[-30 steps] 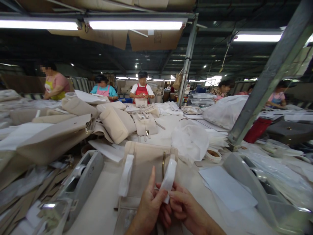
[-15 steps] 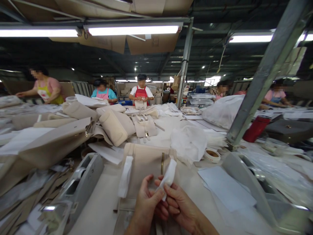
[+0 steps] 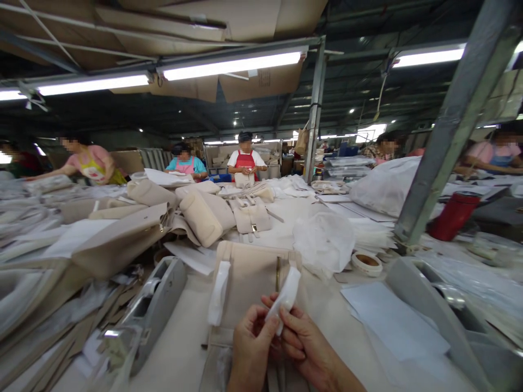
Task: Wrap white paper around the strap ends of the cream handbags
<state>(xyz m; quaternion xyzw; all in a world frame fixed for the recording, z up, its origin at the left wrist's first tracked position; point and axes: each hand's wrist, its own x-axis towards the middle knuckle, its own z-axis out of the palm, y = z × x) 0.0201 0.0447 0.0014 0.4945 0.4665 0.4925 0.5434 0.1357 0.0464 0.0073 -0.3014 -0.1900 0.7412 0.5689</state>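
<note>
A beige bag (image 3: 249, 272) lies on the table in front of me, with a brass-coloured zipper (image 3: 278, 273) near its right side. White wrapping (image 3: 219, 294) covers a strip along its left side. On the right, my left hand (image 3: 255, 332) and my right hand (image 3: 300, 340) both pinch a strip of white wrapping (image 3: 288, 291) around what looks like the bag's strap. The hands almost meet at its lower end, thumbs pressed on it. What lies beneath the wrapping is hidden.
Grey tape dispensers stand left (image 3: 157, 305) and right (image 3: 441, 316). Beyond are a tape roll (image 3: 366, 263), white paper sheets (image 3: 394, 318), crumpled plastic (image 3: 324, 239) and piled beige bags (image 3: 206, 215). A red bottle (image 3: 454, 215) stands by a metal post (image 3: 443, 120). Several people work farther back.
The camera view has shifted and tilted a little, so the scene sits farther right. My left fingers have curled in closer around the white wrapping; both hands stay at the same strip.
</note>
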